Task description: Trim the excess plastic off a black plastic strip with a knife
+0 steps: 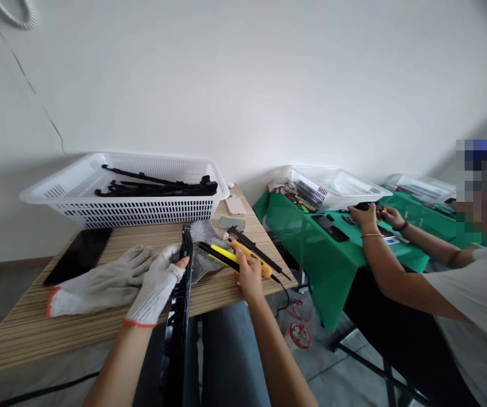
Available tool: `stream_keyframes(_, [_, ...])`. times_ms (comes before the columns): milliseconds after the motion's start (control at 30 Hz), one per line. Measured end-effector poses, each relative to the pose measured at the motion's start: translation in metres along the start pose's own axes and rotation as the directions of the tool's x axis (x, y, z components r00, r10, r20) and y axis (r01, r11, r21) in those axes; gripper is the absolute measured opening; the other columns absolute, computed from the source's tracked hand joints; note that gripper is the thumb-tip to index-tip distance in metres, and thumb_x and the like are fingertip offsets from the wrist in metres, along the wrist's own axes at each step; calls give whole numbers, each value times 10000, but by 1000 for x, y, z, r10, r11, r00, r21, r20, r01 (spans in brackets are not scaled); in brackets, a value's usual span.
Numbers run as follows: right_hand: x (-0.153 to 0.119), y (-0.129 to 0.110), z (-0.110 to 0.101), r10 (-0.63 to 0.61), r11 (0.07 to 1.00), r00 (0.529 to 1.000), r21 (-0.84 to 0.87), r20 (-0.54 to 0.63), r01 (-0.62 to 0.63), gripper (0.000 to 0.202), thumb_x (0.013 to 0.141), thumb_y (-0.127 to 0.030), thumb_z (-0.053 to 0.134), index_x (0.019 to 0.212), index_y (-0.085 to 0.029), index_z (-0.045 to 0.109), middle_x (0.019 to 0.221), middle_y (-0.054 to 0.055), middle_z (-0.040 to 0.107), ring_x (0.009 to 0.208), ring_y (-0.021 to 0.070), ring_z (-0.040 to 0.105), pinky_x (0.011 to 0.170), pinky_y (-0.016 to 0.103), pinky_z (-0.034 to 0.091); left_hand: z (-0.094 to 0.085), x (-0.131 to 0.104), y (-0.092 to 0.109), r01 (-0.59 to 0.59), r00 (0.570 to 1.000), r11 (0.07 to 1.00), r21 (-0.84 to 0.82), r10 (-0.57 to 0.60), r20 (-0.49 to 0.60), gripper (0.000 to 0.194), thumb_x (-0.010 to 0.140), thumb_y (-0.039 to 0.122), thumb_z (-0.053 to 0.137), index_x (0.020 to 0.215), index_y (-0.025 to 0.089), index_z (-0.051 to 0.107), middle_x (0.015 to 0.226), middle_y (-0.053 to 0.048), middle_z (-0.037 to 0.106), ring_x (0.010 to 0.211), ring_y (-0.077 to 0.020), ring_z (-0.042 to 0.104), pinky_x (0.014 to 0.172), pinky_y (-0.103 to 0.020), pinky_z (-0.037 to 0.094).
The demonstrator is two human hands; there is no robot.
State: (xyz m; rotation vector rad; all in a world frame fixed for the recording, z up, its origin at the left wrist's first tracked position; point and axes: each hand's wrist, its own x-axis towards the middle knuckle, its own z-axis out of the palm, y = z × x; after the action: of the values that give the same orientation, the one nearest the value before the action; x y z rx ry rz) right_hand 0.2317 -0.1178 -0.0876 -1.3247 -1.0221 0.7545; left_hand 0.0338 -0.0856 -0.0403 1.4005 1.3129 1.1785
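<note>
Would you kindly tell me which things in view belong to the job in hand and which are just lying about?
Probably the job:
black strip, in the gloved left hand
yellow-and-black cutter, in the right hand
black parts, in the white basket

Apparently lying about:
loose glove
pink phone
black slab

Striped table (27,328) with basket (137,213), glove (99,284)
</note>
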Motion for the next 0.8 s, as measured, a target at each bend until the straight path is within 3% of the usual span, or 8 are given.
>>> stream_keyframes(133, [0,-2,1,-3,1000,1000,4,-15,3,672,850,-746,591,489,-284,263,438,-57,257,447,109,241,426,284,239,1,-1,3,28,1000,1000,-3,-28,-1,512,593,519,697,980,183,707,611,3,666,524,-172,532,480,-276,405])
stream_keyframes(233, [0,-1,2,23,1000,998,10,-65,-22,663,885,-768,519,494,-286,285,429,-53,273,429,113,255,412,286,228,-1,0,6,48,999,999,-6,-47,15,525,590,496,702,1016,191,709,643,-4,694,523,-175,552,481,-277,419])
stream_keyframes(433, [1,-2,2,51,999,996,12,-80,-50,673,867,-799,509,510,-290,252,434,-56,253,413,110,259,392,285,206,-5,9,16,6,999,997,-74,-2,52,575,588,439,772,1117,232,682,925,-62,797,809,-256,736,705,-341,589])
stream_keyframes(567, [-1,-5,2,53,998,995,21,-80,-51,670,867,-793,510,517,-287,245,434,-55,251,421,107,249,386,281,214,-3,12,17,8,999,1000,-13,-8,38,673,675,491,754,1264,195,618,980,-78,798,822,-258,744,669,-330,577])
stream_keyframes(667, [-3,-7,0,69,997,996,38,-62,-67,675,863,-786,539,505,-281,269,412,-54,266,402,107,243,371,278,215,-3,11,19,4,999,990,140,1,-40,665,741,540,697,1308,204,605,913,-53,793,820,-259,742,692,-336,561])
stream_keyframes(733, [-3,-8,-1,99,994,995,47,-21,-98,680,863,-793,545,496,-278,295,400,-52,274,380,109,245,360,278,211,-2,9,23,13,995,972,236,11,-100,586,754,556,668,1230,216,639,803,-27,768,764,-257,728,667,-336,539])
stream_keyframes(800, [-4,-10,-3,115,993,993,35,40,-116,693,860,-818,532,491,-276,310,400,-45,287,375,109,250,365,279,205,-1,8,29,18,996,972,232,4,-95,492,751,575,667,1093,221,665,689,-5,720,663,-242,694,590,-320,504])
